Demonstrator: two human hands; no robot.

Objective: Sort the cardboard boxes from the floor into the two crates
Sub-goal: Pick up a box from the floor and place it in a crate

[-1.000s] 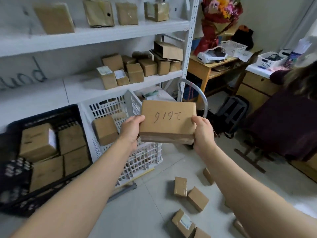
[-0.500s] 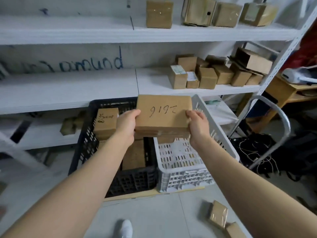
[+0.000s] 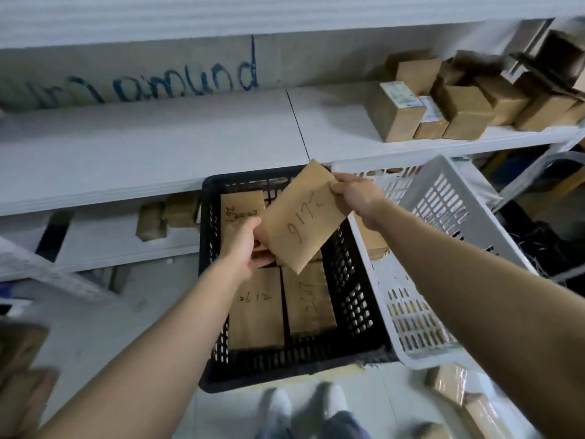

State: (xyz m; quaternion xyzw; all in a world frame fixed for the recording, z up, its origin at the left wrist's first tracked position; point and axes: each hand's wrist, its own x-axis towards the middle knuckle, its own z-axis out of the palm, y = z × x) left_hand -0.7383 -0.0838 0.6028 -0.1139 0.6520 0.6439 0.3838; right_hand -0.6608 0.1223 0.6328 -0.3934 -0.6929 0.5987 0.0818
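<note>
Okay, placing step: I've got the flat cardboard box (image 3: 302, 217) marked 2616 tilted over the black crate (image 3: 209, 236), not yet set down. My left hand (image 3: 243, 245) pinches its lower-left corner and my right hand (image 3: 356, 193) pinches the upper-right corner, so both are closed on the box. Inside the black crate there are already numbered boxes lying flat, one reading 2612 (image 3: 256, 308), another beside it. The white crate (image 3: 443, 248) sits touching the black one on the right and looks mostly bare from this angle. My call: next I need to level the box, lower it into the free spot toward the back, then release. More boxes (image 3: 449, 384) remain on the floor at lower right, blurred.
</note>
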